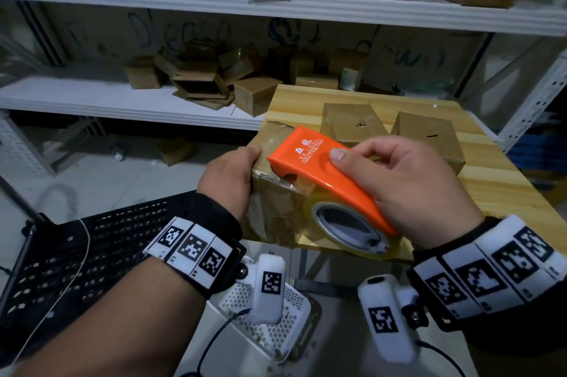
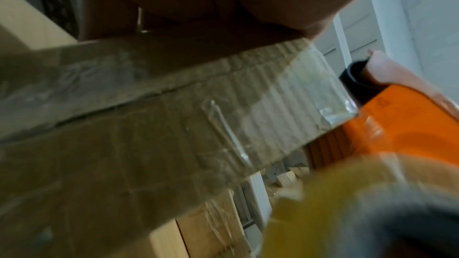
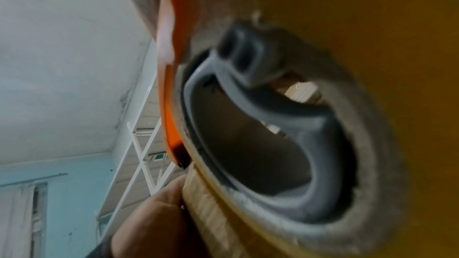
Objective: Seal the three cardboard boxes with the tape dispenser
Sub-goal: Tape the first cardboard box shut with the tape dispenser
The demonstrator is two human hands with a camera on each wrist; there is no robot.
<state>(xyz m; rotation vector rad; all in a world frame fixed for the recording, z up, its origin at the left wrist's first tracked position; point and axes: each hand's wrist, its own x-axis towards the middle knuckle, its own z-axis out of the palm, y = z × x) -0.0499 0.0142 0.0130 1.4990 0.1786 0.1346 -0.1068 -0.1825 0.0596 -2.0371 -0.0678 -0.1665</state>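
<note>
A brown cardboard box (image 1: 276,201) stands at the near left corner of the wooden table (image 1: 497,186), with clear tape over its top and front. My left hand (image 1: 228,175) grips its left side, thumb over the top edge. My right hand (image 1: 399,183) holds the orange tape dispenser (image 1: 319,168) with its head on the box's top front edge; its yellowish tape roll (image 1: 346,228) hangs before the box's front face. In the left wrist view the box (image 2: 149,125) and dispenser (image 2: 397,125) fill the frame. The roll (image 3: 323,125) fills the right wrist view. Two more boxes (image 1: 352,123) (image 1: 426,137) sit behind.
White metal shelving (image 1: 122,100) with several cardboard boxes stands behind and left of the table. A black perforated crate (image 1: 76,254) sits low on the left. A white perforated bin (image 1: 270,324) is below the table's near edge.
</note>
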